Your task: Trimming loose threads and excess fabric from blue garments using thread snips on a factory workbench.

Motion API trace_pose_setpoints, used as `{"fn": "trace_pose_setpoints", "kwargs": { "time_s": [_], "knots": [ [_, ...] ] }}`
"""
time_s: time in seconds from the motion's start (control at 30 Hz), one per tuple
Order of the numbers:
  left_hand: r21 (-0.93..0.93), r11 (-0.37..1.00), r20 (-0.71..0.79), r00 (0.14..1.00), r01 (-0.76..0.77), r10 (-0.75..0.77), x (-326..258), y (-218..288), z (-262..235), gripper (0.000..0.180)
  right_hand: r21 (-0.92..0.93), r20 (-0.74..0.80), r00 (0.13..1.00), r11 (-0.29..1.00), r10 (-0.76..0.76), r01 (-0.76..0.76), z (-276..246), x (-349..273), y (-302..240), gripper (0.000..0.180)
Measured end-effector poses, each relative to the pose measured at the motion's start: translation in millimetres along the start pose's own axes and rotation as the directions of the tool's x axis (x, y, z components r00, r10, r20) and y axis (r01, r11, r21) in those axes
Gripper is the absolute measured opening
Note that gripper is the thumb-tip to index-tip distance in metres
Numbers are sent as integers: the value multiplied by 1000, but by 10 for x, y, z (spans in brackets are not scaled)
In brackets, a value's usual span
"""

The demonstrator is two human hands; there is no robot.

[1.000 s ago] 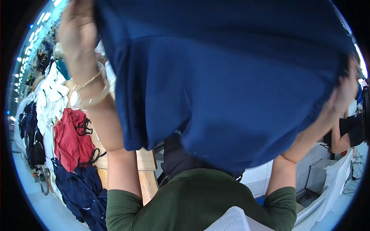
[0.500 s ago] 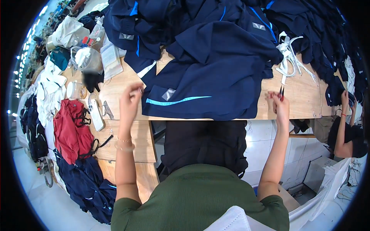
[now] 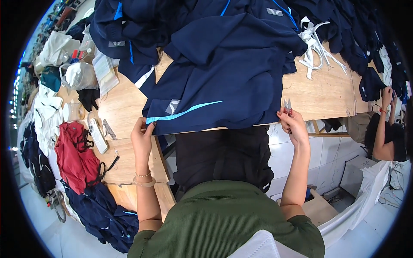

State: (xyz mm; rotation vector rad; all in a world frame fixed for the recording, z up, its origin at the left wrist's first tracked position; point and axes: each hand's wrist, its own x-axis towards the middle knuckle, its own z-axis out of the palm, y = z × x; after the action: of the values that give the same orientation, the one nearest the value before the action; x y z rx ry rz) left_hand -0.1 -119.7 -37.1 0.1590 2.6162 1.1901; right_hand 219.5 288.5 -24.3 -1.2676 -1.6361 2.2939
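A navy garment [image 3: 223, 81] with a tapering light-blue stripe and a small grey patch lies spread on the wooden table, its lower edge along the table's near edge. My left hand [image 3: 143, 132] is closed, pinching the garment's near left corner by the stripe's wide end. At the near right corner, my right hand [image 3: 293, 125] grips the garment's edge between thumb and finger. That same hand also keeps hold of small thread snips [image 3: 288, 104], whose metal blades point up and away from me. The garment's edge is stretched between both hands.
More navy garments [image 3: 142, 21] are heaped along the far side. White cords [image 3: 313, 47] lie at the right. Leftward are a phone [image 3: 98, 135], a red garment [image 3: 74, 155], a clear jar [image 3: 73, 112] and bags [image 3: 81, 76]. A co-worker's hand [image 3: 386, 95] handles fabric at far right.
Both hands have come down onto the garment's near corners and taken hold of them; before, they were raised apart from it. The snips stay in my right hand. The view has shifted slightly.
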Motion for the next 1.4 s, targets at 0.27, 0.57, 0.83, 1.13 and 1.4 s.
{"fn": "trace_pose_setpoints", "kwargs": {
  "time_s": [0.27,0.57,0.83,1.13,1.4],
  "knots": [
    [-724,644,-205,968,-247,142,-203,782,-834,13,95,-354,756,783,-550,615,-82,-598,-760,15],
    [-753,595,-255,958,-282,130,755,440,-283,9,29,-161,775,782,-611,622,237,216,-894,12],
    [-809,543,-242,969,-224,38,812,399,-113,7,462,20,808,722,-588,515,275,182,-880,5],
    [-801,586,-145,989,-122,7,726,230,-64,10,-93,-42,918,916,-395,390,468,227,-813,11],
    [-808,583,-137,990,-86,-45,672,258,-31,12,-352,-236,776,796,-585,492,632,668,-639,32]
  ]
}}
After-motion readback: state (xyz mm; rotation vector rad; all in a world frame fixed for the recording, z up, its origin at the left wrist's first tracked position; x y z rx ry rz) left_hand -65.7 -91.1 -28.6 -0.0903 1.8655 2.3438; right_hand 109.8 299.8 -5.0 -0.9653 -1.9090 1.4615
